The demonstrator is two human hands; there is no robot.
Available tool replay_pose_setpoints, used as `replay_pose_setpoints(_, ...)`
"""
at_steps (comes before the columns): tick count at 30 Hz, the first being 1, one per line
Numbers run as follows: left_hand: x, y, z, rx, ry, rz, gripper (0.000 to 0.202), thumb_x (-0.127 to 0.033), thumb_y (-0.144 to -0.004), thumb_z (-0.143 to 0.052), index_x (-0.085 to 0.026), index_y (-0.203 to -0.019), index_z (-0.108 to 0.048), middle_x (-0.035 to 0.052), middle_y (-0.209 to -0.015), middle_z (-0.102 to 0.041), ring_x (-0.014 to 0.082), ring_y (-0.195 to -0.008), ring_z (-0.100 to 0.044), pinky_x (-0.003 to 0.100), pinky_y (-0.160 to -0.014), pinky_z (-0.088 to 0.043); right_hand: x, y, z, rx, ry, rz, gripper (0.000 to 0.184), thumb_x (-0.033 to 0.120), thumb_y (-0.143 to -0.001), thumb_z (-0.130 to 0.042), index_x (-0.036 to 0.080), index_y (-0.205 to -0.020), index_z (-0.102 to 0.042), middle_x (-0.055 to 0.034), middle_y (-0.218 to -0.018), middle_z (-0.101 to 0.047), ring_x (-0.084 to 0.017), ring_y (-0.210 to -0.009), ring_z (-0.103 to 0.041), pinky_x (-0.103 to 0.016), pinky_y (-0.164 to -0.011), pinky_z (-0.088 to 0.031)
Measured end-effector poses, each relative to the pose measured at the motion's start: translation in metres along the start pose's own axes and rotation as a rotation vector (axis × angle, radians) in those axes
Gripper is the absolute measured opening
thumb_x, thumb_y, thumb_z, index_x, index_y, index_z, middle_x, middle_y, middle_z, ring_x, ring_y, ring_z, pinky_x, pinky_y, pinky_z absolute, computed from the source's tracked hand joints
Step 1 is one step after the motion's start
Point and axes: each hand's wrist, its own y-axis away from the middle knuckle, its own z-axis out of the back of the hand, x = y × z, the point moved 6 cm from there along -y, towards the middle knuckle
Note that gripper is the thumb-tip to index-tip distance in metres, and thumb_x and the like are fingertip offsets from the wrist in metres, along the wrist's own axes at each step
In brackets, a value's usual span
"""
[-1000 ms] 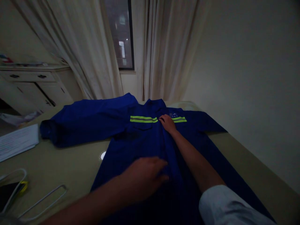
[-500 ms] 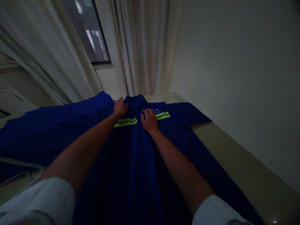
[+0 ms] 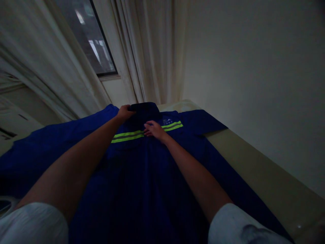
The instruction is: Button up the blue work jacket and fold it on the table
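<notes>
1. Where the beige table (image 3: 254, 169) meets the pale curtains (image 3: 152, 51), a blue work jacket (image 3: 142, 176) lies spread flat with its front up. Its collar (image 3: 146, 109) is at the far end and its hem is toward the person.
2. The left hand (image 3: 125, 112) is at the near-left edge of the collar, and its fingers are closed on that edge.
3. The right hand (image 3: 153, 129) lies just below the collar on the yellow reflective stripe (image 3: 127, 136), at the middle of the chest. Its fingers are stretched out side by side, flat on the cloth, and grip nothing.
4. One jacket sleeve (image 3: 50, 142) runs out to the left across the table. A small pale logo (image 3: 167, 120) sits just above the stripe, right of the right hand.
5. Both forearms are bare, with white shirt sleeves at the near edge.
6. A dark window (image 3: 86, 37) shows between the curtains, and a plain wall (image 3: 254, 67) stands to the right.
</notes>
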Motion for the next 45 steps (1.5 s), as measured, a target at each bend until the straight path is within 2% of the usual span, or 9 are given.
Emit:
replay_pose_setpoints(4, -0.028, 0.021, 0.004, 0.058, -0.105, -0.218, 0.033, -0.025, -0.071, -0.072, -0.014, -0.102, -0.075, 0.0029, -0.084, -0.073, 0.0215, -0.086, -0.068, 0.03, -0.08, -0.056, -0.004, 0.0, -0.015, 0.056, -0.151, 0.08, 0.011, 0.03, -0.093, -0.066, 0.02, -0.097, -0.064, -0.0003, -0.079, -0.069, -0.015, -0.07, -0.067, -0.024, -0.063, -0.055)
replay_pose_setpoints(9, -0.038, 0.083, -0.012, 0.265, -0.289, -0.587, 0.035, -0.026, -0.077, -0.064, -0.018, -0.108, -0.078, 0.008, -0.104, -0.074, 0.0245, -0.098, -0.068, 0.039, -0.096, -0.055, -0.002, 0.013, 0.056, -0.745, 0.002, 0.217, 0.018, 0.028, -0.097, -0.044, 0.02, -0.1, -0.06, -0.0071, -0.094, -0.067, -0.02, -0.088, -0.064, -0.034, -0.083, -0.054)
replay_pose_setpoints(12, -0.03, 0.125, -0.029, 0.558, -0.415, -0.692, 0.04, -0.03, -0.078, -0.068, -0.022, -0.115, -0.078, 0.0089, -0.111, -0.073, 0.0265, -0.105, -0.069, 0.041, -0.101, -0.053, 0.007, 0.02, 0.074, -0.922, 0.151, 0.273, 0.029, 0.033, -0.098, -0.046, 0.016, -0.118, -0.059, -0.0153, -0.115, -0.066, -0.025, -0.108, -0.061, -0.04, -0.099, -0.049)
replay_pose_setpoints(19, -0.025, 0.195, -0.058, 0.472, -0.466, -0.658, 0.068, -0.056, -0.105, -0.037, -0.02, -0.162, -0.04, 0.0132, -0.164, -0.046, 0.03, -0.152, -0.042, 0.049, -0.126, -0.031, 0.007, 0.019, 0.024, -0.349, 0.837, 0.268, 0.032, 0.025, -0.096, -0.059, 0.02, -0.126, -0.07, -0.0125, -0.133, -0.067, -0.029, -0.126, -0.057, -0.045, -0.112, -0.039)
replay_pose_setpoints(23, -0.015, 0.229, -0.074, 0.515, -0.647, -0.614, 0.074, -0.063, -0.106, -0.027, -0.022, -0.168, -0.028, 0.0097, -0.174, -0.025, 0.0299, -0.161, -0.024, 0.053, -0.131, -0.019, 0.024, 0.031, 0.022, -0.343, 0.876, 0.302, 0.041, 0.016, -0.097, -0.054, 0.016, -0.135, -0.067, -0.0144, -0.137, -0.067, -0.03, -0.126, -0.057, -0.044, -0.111, -0.041)
replay_pose_setpoints(30, 0.025, 0.179, 0.01, 0.224, -0.802, -0.231, 0.064, -0.048, -0.102, -0.042, -0.02, -0.16, -0.046, 0.0154, -0.169, -0.035, 0.0395, -0.158, -0.028, 0.061, -0.128, -0.017, 0.081, 0.069, 0.024, -0.285, 0.787, 0.358, 0.031, 0.024, -0.103, -0.056, 0.014, -0.129, -0.07, -0.0142, -0.13, -0.071, -0.025, -0.121, -0.065, -0.038, -0.108, -0.046)
replay_pose_setpoints(36, 0.039, 0.159, 0.052, 0.057, -0.745, -0.135, 0.06, -0.039, -0.101, -0.04, -0.013, -0.155, -0.048, 0.0213, -0.158, -0.05, 0.0377, -0.146, -0.047, 0.054, -0.12, -0.036, 0.066, 0.229, 0.006, 0.284, 0.903, 0.45, 0.057, 0.053, -0.102, -0.063, 0.017, -0.146, -0.06, -0.0157, -0.147, -0.061, -0.028, -0.135, -0.058, -0.042, -0.114, -0.046)
replay_pose_setpoints(42, -0.033, 0.266, -0.012, 0.311, -0.475, -0.506, 0.051, -0.046, -0.105, -0.033, -0.02, -0.137, -0.065, 0.0126, -0.134, -0.069, 0.0289, -0.124, -0.063, 0.042, -0.113, -0.046, 0.035, 0.412, -0.001, 0.095, 1.025, 0.332, 0.082, 0.071, -0.09, -0.068, 0.026, -0.156, -0.051, -0.0151, -0.132, -0.07, -0.034, -0.118, -0.068, -0.048, -0.099, -0.058)
replay_pose_setpoints(45, -0.058, 0.313, -0.041, 0.449, -0.402, -0.592, 0.057, -0.055, -0.106, -0.032, -0.023, -0.138, -0.066, 0.0117, -0.139, -0.067, 0.0296, -0.129, -0.061, 0.044, -0.115, -0.042, 0.022, 0.453, -0.015, 0.009, 0.963, 0.272, 0.083, 0.049, -0.092, -0.071, 0.03, -0.165, -0.036, -0.0148, -0.129, -0.071, -0.033, -0.111, -0.071, -0.046, -0.091, -0.062)
